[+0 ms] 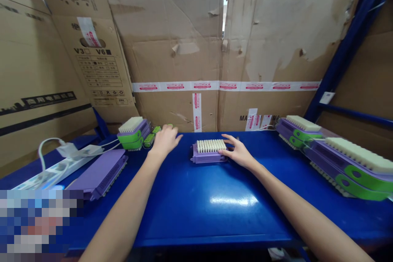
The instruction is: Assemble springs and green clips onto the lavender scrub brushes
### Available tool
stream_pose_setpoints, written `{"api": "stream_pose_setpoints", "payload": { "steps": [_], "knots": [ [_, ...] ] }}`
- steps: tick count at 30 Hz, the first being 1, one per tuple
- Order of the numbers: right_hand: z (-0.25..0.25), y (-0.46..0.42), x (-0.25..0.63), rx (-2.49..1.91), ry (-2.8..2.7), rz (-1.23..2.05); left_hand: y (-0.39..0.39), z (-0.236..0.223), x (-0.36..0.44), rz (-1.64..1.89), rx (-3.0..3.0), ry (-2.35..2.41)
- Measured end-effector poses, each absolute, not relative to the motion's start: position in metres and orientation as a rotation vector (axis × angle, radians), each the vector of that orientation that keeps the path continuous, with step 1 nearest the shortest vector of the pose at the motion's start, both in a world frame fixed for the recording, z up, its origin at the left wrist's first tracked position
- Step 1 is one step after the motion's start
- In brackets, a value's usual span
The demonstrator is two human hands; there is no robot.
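Note:
A purple brush head with cream bristles [208,150] lies bristles-up on the blue table [215,204], at its middle back. My right hand [238,151] rests against the brush head's right end, fingers curled onto it. My left hand [165,139] reaches to the back left, fingers closed over a small green part [155,130] near a stack of purple and green brushes [133,132]. What the left fingers grip is mostly hidden by the hand.
A row of assembled purple and green brushes [337,155] lines the right side. A flat purple piece [100,172] and a white power strip with cable [58,168] lie at left. Cardboard boxes [196,57] wall the back; blue rack posts [346,45] stand at right.

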State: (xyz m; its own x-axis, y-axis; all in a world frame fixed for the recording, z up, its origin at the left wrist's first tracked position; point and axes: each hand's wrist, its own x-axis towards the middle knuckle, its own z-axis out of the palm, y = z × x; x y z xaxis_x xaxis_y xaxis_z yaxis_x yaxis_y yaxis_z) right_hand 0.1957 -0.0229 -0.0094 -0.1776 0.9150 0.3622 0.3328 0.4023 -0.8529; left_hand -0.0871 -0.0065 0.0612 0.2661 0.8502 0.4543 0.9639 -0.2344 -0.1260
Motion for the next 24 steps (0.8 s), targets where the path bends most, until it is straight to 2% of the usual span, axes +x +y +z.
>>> {"api": "stream_pose_setpoints", "payload": {
  "steps": [4,12,24],
  "knots": [
    [-0.009,-0.023,0.196,-1.098,-1.723,0.791,0.004,0.055,-0.112,-0.146,-2.098,-1.775],
    [-0.01,-0.022,0.196,-1.095,-1.709,0.791,0.013,0.05,-0.115,0.04,-2.096,-1.944],
    [-0.012,-0.021,0.196,-1.09,-1.72,0.781,0.011,0.054,-0.118,0.039,-2.101,-1.948]
  ]
}}
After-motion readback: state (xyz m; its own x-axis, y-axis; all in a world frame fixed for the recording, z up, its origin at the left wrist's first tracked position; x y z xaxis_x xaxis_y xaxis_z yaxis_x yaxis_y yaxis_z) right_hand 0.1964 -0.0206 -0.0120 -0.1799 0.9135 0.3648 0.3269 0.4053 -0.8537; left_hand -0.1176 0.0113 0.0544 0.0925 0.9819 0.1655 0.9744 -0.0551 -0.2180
